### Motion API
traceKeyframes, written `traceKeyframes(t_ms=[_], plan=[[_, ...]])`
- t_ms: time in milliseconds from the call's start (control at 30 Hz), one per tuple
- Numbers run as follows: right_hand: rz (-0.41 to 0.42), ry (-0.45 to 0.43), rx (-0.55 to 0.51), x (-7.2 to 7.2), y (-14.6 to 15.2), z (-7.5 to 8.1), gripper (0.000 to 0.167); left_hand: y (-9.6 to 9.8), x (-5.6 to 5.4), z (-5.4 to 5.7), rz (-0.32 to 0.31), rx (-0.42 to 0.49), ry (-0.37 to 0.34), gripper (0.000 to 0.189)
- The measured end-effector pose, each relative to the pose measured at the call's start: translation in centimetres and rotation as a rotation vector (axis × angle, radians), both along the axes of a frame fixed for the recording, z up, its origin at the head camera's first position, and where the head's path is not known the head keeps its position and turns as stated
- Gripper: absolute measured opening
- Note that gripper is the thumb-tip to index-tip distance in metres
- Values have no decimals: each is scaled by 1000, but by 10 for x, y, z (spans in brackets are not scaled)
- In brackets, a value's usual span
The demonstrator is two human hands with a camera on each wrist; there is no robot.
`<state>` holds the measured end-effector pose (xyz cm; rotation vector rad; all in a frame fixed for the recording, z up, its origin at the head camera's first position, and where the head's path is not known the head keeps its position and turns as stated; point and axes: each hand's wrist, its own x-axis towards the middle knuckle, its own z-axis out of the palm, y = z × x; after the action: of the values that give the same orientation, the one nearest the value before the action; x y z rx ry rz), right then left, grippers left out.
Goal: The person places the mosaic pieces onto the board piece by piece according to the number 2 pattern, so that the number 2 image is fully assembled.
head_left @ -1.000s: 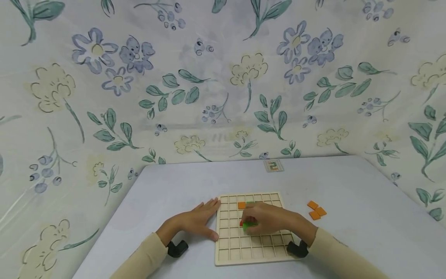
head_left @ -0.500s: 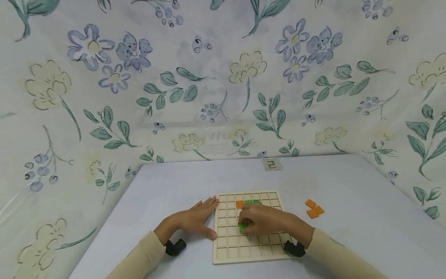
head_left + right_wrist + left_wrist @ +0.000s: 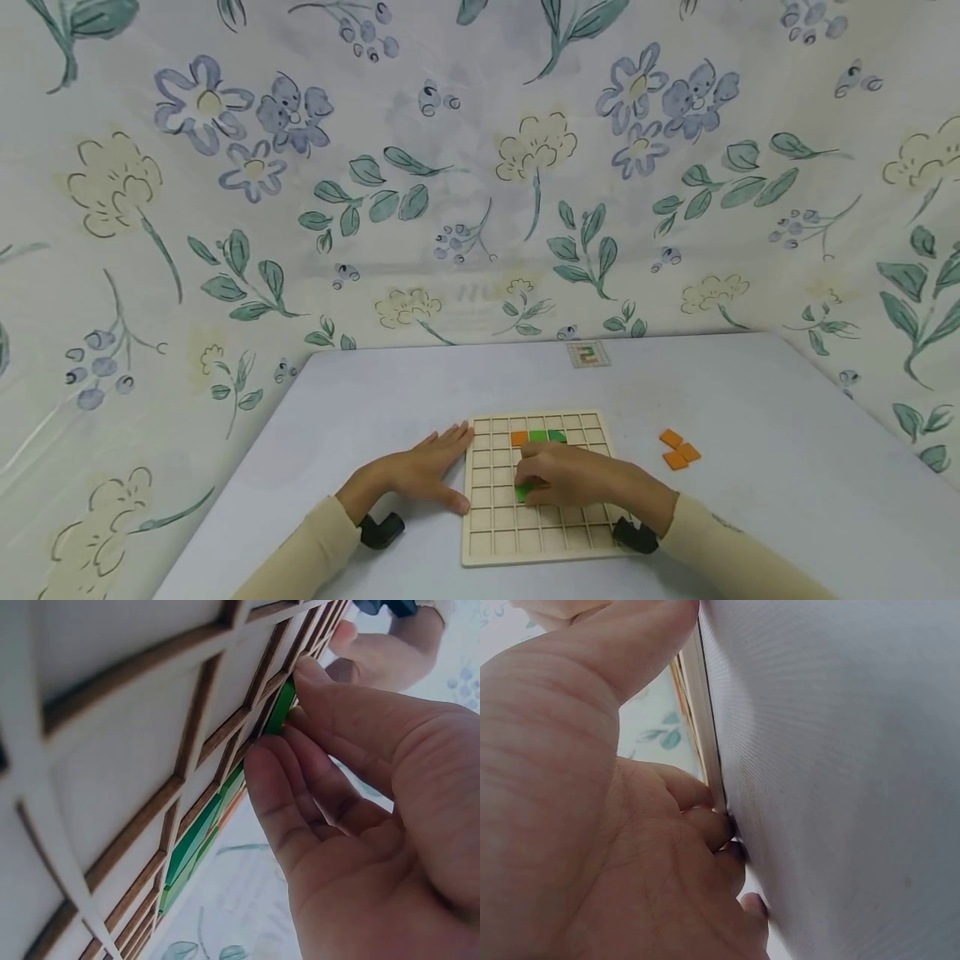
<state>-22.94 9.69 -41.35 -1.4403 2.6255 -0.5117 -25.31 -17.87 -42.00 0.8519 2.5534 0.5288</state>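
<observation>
A square wooden grid board [image 3: 491,542] lies on the white table. My right hand [image 3: 566,475] is over its middle, pinching a green tile [image 3: 524,493] between thumb and fingers. The right wrist view shows this green tile [image 3: 281,705] on edge at the grid, the thumb tip against it. In a far row sit an orange tile [image 3: 519,438], a light green tile [image 3: 537,436] and a darker green tile [image 3: 557,436] with a rounded corner. My left hand [image 3: 420,475] rests at the board's left edge, fingers spread, thumb and fingertips against the frame.
Right of the board lie three loose orange tiles [image 3: 677,460]. A small patterned card [image 3: 588,355] is near the table's far edge. Behind the table [image 3: 360,392] hangs a floral sheet [image 3: 480,183].
My right hand has shifted slightly left with the green tile. A red piece seen under the fingers earlier is now hidden, and more of the far-row tiles shows. The left hand stays put.
</observation>
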Motion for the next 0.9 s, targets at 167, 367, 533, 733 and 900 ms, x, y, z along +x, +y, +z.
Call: traceKeyframes(t_ms=[167, 367, 533, 733, 900], plan=[[-10, -26, -26, 1, 0, -2, 13, 0, -1, -2, -8, 2, -8, 115], [-42, -52, -23, 2, -2, -2, 13, 0, 0, -1, -12, -1, 8, 115], [-47, -56, -23, 2, -3, 0, 14, 0, 1, 1, -7, -3, 11, 114], [-53, -52, -7, 3, -4, 2, 14, -1, 2, 3, -5, -1, 6, 115], [-59, -44, 19, 4, -5, 4, 14, -1, 1, 2, -5, 7, 0, 115]])
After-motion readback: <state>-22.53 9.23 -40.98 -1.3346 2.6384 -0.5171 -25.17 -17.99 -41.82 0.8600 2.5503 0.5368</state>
